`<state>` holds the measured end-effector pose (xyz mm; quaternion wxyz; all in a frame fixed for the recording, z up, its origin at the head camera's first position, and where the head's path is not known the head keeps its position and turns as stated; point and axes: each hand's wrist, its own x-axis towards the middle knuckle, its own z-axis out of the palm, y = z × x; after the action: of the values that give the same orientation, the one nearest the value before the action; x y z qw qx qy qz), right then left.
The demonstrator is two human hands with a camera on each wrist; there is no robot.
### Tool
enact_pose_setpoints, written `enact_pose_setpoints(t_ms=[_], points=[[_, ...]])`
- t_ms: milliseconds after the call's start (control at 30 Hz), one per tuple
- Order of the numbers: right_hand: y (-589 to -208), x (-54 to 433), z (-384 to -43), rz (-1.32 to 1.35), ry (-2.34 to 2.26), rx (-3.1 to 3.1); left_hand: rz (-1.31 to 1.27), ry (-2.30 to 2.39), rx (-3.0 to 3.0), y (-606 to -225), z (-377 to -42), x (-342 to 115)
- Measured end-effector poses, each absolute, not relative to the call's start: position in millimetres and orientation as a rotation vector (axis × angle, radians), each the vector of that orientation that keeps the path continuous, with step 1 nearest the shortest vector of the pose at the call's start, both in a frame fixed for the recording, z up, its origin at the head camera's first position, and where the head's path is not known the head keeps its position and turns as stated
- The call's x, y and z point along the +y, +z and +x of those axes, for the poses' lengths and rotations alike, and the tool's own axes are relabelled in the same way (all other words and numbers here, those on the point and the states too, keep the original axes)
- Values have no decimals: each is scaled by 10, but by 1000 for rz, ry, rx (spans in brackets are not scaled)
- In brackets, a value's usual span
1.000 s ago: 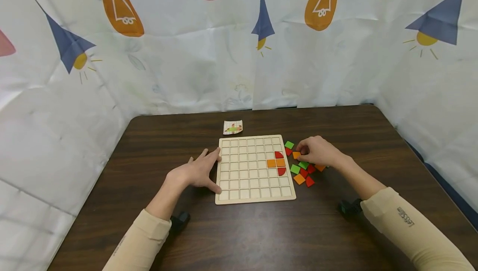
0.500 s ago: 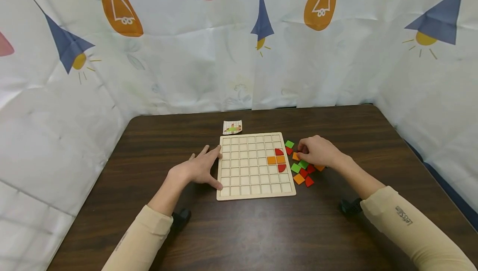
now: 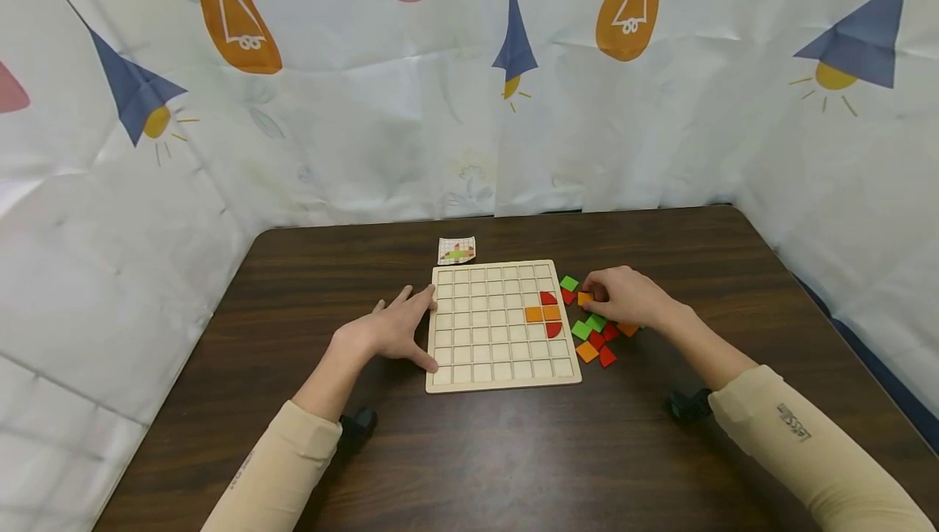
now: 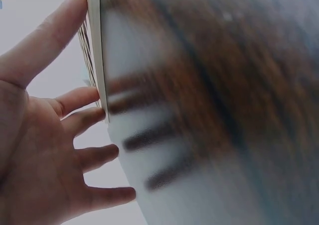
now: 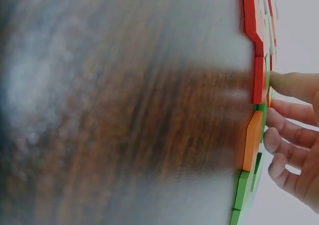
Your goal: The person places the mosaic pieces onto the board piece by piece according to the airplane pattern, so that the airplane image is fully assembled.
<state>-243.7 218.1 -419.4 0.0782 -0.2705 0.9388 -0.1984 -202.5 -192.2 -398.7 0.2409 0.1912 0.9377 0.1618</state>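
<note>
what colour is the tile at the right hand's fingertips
The tile is orange, seen best in the head view.

The left sleeve [image 3: 275, 463] is beige fabric with a creased cuff and a small dark marking [image 3: 240, 471]. The right sleeve [image 3: 814, 450] matches in colour and bears larger dark lettering [image 3: 795, 423], not clearly legible. One compact black device [image 3: 358, 426] sits at the left cuff, another black unit [image 3: 688, 406] at the right. The left hand [image 3: 390, 328] and right hand [image 3: 628, 296] are bare.
</note>
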Motion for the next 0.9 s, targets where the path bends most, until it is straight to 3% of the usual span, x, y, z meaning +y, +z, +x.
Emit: enact_pose_setpoints(t_ms=[467,900], points=[[-4167,2161,-2411,-743,-531,2852,507,467,2534,-3998,-2033,-1919],[-4078,1917,-2307,-846,-607,2811,523,488,2531,-3998,-2031,-1940]])
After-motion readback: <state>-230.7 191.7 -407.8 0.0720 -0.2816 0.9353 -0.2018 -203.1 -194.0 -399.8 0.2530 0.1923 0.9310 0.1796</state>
